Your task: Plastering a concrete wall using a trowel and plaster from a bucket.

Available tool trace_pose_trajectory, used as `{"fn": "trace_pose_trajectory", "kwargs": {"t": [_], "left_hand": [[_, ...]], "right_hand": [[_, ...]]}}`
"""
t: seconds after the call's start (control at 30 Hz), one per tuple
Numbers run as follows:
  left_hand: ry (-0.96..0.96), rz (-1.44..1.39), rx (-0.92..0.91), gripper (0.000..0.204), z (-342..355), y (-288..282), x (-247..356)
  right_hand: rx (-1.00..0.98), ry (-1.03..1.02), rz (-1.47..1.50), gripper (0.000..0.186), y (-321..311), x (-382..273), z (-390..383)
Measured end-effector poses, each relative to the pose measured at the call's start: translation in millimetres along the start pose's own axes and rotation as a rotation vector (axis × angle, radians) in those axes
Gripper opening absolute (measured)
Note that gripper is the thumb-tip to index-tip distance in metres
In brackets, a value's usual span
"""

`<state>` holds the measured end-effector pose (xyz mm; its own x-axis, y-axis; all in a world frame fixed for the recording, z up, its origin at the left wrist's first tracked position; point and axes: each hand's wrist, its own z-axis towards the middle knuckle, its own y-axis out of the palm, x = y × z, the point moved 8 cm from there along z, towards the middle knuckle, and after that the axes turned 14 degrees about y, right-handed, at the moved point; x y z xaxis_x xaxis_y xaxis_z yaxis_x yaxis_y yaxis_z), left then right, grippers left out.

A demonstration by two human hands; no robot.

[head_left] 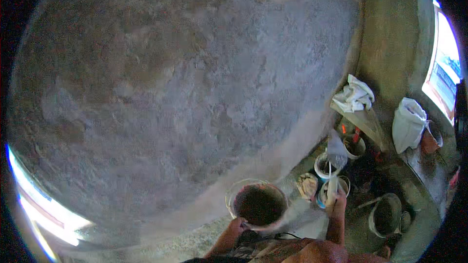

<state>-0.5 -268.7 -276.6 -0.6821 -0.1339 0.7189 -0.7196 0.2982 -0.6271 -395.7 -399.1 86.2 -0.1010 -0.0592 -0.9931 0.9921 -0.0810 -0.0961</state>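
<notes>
My left hand [238, 225] is closed on the near rim of a round bucket [234, 203] whose inside is dark; how full it is I cannot tell. In my right hand [336, 205] is the pale handle of a trowel [336, 148], its greyish blade pointing away from me over a group of buckets. Below the blade stands a white bucket [320, 168], and another bucket [347, 185] sits partly behind the handle and hand. A crumpled tan bag or paper [306, 186] lies left of them.
A large rough wall [195, 83] with patchy grey plaster curves ahead. Right of the hands are a bucket with red on it [355, 147], a board [365, 124] bearing white cloth [354, 95], a white sack [408, 124], a reddish bucket [431, 139] and a further bucket [385, 216].
</notes>
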Motion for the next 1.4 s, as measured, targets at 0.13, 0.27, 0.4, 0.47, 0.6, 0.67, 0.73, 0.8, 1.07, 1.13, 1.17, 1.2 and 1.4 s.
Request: {"fn": "trace_pose_trajectory", "kwargs": {"t": [0.13,0.27,0.4,0.47,0.6,0.67,0.73,0.8,1.07,1.13,1.17,1.2,1.4], "left_hand": [[0.521,-0.165,0.160,0.040,8,-65,84],[0.283,-0.192,0.136,0.050,1,-93,101],[0.098,-0.368,0.053,0.048,17,-84,71],[0.253,-0.255,0.117,0.047,30,-67,47],[0.138,-0.495,-0.032,0.044,50,-38,17],[0.194,-0.389,-0.078,0.042,54,-71,74],[0.225,-0.284,-0.063,0.041,50,-79,82],[0.254,-0.425,0.012,0.040,57,-47,32],[0.144,-0.333,-0.022,0.053,50,-58,49],[0.118,-0.339,0.057,0.045,57,-67,53],[-0.188,-0.447,-0.118,0.048,63,-58,44],[-0.496,-0.548,-0.292,0.051,53,-47,40],[0.122,-0.246,-0.067,0.068,57,-55,54]], "right_hand": [[-0.082,0.120,0.631,0.061,35,-65,56],[-0.246,0.032,0.673,0.068,93,-144,101],[-0.272,0.092,0.748,0.057,121,-182,129],[-0.447,0.148,0.905,0.057,134,-184,147],[-0.549,0.153,0.919,0.060,159,-202,164],[-0.471,0.089,0.807,0.060,143,-211,179],[-0.393,0.000,0.703,0.059,146,-240,192],[-0.334,-0.085,0.605,0.059,156,-275,202],[-0.012,-0.586,0.083,0.053,155,-375,241],[0.007,-0.595,0.025,0.052,158,-379,247],[0.035,-0.605,-0.034,0.051,157,-380,250],[0.030,-0.605,-0.036,0.051,156,-379,259],[0.357,-1.140,-0.293,0.050,154,-407,231]]}}
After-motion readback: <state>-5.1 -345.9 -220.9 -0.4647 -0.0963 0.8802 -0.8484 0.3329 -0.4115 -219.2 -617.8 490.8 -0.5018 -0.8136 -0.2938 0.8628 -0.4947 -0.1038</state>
